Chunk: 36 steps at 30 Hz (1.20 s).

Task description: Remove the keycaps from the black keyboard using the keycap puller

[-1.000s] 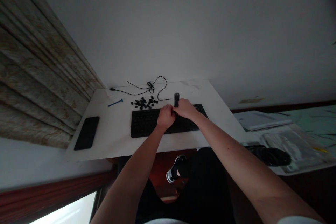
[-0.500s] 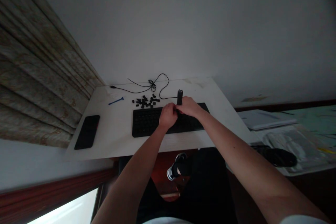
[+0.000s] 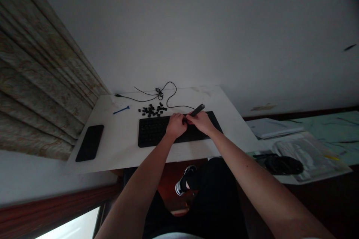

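Observation:
My right hand (image 3: 202, 121) is closed around a black stick-shaped tool (image 3: 198, 109), its kind unclear. The tool leans with its greyish upper end to the right, and its lower end is hidden among my fingers. Beside it, my left hand (image 3: 176, 125) is closed, with its fingertips by the tool's lower end; what it pinches, if anything, is hidden. Both hands are over the middle of a black keyboard (image 3: 153, 132) that lies flat on the white desk (image 3: 117, 134). Behind the keyboard's left half is a loose heap of small black keycaps (image 3: 153, 110).
A blue thin tool (image 3: 121, 110) lies left of the keycaps. At the desk's left edge rests a black phone (image 3: 90, 142). The keyboard's looped cable (image 3: 159, 93) runs along the back. Papers and a clear plastic bag (image 3: 291, 153) lie on a lower surface to the right.
The black tool has gone from upright to leaning right. My right hand has turned with it, and my left hand stays close beside. The whole view has shifted slightly.

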Each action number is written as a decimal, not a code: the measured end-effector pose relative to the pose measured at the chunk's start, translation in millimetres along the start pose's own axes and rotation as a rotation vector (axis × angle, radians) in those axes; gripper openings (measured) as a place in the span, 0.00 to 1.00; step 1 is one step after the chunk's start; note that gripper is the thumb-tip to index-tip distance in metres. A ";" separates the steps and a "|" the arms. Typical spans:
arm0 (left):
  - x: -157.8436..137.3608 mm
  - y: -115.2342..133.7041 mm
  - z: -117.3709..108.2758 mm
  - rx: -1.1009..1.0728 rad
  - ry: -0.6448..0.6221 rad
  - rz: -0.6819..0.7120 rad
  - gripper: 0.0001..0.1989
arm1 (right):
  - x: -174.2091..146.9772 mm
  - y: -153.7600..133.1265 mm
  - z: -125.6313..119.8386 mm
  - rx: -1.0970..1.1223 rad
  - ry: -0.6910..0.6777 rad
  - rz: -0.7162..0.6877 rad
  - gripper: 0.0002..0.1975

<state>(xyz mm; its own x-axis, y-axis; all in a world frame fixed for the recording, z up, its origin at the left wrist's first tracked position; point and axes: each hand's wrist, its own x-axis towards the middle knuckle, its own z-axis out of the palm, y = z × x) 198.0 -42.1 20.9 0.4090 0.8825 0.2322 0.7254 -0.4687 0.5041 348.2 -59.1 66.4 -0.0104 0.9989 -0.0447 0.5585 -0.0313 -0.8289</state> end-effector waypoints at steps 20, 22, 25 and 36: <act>-1.4 -7.2 2.5 -0.128 -0.001 0.005 0.08 | 38.8 -53.9 -26.0 -0.024 -0.099 -0.002 0.05; -1.6 -8.3 2.9 -0.195 0.049 -0.024 0.09 | 42.7 -59.3 -34.9 -0.022 -0.100 0.019 0.05; -1.3 -9.1 3.3 -0.307 0.125 -0.094 0.09 | 41.2 -44.9 -47.9 -0.022 0.026 0.042 0.07; 1.5 -10.5 2.6 -0.337 0.215 -0.111 0.08 | -4.8 100.5 -61.3 0.559 0.714 0.334 0.12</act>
<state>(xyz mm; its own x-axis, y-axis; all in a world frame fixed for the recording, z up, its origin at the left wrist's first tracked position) 192.4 -35.9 13.8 0.1873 0.9317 0.3112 0.5220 -0.3627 0.7720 455.2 -65.0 17.5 0.6874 0.7147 -0.1293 -0.0361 -0.1442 -0.9889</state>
